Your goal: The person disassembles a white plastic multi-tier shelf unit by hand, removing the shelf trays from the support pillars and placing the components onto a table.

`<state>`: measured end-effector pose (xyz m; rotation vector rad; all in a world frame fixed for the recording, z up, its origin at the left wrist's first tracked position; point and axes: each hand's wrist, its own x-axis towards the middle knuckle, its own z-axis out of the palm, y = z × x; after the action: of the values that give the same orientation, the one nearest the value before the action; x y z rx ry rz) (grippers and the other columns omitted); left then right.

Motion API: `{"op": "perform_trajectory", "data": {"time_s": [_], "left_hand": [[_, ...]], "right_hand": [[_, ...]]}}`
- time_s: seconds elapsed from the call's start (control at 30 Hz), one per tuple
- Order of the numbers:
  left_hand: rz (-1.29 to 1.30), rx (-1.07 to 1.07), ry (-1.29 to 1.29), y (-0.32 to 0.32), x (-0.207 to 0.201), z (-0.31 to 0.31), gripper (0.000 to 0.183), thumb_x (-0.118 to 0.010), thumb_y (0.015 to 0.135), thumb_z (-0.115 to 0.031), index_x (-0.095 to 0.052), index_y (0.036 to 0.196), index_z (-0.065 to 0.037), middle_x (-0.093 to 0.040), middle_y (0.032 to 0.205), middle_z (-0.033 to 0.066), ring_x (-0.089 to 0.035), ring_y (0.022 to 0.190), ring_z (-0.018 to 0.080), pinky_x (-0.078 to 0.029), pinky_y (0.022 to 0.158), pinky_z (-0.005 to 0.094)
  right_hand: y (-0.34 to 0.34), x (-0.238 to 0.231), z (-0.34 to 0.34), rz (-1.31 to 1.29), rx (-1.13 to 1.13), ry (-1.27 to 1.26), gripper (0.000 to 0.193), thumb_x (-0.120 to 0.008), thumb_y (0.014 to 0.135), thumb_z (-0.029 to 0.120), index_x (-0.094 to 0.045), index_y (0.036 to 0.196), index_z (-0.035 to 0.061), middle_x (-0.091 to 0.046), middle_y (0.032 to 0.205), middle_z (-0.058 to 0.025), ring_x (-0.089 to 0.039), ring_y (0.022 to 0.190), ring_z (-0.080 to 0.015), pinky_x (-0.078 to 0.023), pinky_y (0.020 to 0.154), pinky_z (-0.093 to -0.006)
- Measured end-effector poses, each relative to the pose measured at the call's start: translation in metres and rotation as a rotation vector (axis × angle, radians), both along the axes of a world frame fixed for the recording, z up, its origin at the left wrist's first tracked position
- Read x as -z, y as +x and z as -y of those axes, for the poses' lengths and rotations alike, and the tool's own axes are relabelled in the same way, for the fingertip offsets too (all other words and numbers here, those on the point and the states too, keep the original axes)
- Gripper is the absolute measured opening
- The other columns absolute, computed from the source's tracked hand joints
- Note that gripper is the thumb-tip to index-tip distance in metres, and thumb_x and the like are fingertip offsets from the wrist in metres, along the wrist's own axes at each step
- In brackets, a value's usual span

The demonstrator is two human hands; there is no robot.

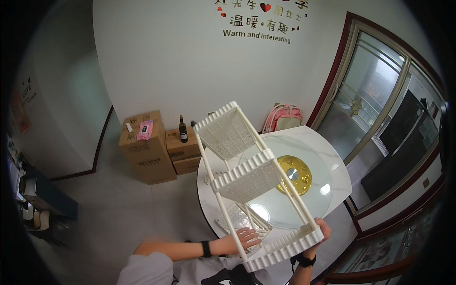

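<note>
A white plastic three-tier rack [249,179] with perforated shelves and round posts is tilted in front of me, over the table. My right hand [323,232] is closed round the corner of its nearest tier. My left hand [241,240] lies beside the near left post, fingers stretched out, with the post crossing in front of it. Whether that palm touches the rack I cannot tell. Behind the post, close to my left fingers, a loose perforated white panel [229,213] and some white tubes [254,216] lie on the table, partly hidden by the rack.
The white table [339,178] carries a glass turntable [318,202] with a gold centre. Cardboard boxes [153,164] stand by the wall, topped with a pink wipes pack [145,129] and a dark bottle [183,130]. Behind the table is a pink backpack [287,121]; a sliding door [363,95] is right.
</note>
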<state>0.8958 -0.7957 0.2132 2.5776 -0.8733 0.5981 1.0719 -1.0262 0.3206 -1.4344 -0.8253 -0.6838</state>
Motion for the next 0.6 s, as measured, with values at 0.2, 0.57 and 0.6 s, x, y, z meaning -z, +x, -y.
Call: {"op": "perform_trajectory", "data": {"time_s": [0.2, 0.57, 0.6], "left_hand": [[-1.035, -0.351, 0.109, -0.134, -0.101, -0.108, 0.035, -0.061, 0.091, -0.037, -0.056, 0.098, -0.003, -0.066, 0.086, 0.015, -0.064, 0.071, 0.0363, -0.05, 0.064, 0.0418], [-0.027, -0.402, -0.27, -0.143, -0.189, -0.203, 0.058, -0.064, 0.085, -0.055, -0.06, 0.113, -0.004, -0.061, 0.114, 0.0115, -0.058, 0.11, 0.0291, -0.04, 0.096, 0.043], [-0.304, -0.227, -0.2, -0.14, -0.18, -0.209, 0.056, -0.061, 0.087, -0.056, -0.062, 0.11, -0.004, -0.063, 0.105, 0.0105, -0.06, 0.102, 0.0281, -0.043, 0.089, 0.0419]], "right_hand": [[-0.051, -0.016, -0.059, 0.161, 0.123, -0.304, 0.082, -0.042, 0.083, 0.081, -0.057, 0.071, 0.001, -0.05, 0.057, -0.0088, -0.051, 0.049, -0.0251, -0.036, 0.049, -0.0336], [-0.133, -0.049, -0.223, 0.559, -0.515, -0.684, 0.06, -0.073, 0.072, 0.06, -0.058, 0.079, 0.0014, -0.049, 0.064, -0.0057, -0.05, 0.053, -0.0218, -0.039, 0.047, -0.032], [-0.141, -0.056, -0.241, 0.6, -0.558, -0.737, 0.058, -0.073, 0.074, 0.057, -0.059, 0.082, 0.0012, -0.049, 0.065, -0.0052, -0.05, 0.053, -0.0207, -0.042, 0.048, -0.0311]]}}
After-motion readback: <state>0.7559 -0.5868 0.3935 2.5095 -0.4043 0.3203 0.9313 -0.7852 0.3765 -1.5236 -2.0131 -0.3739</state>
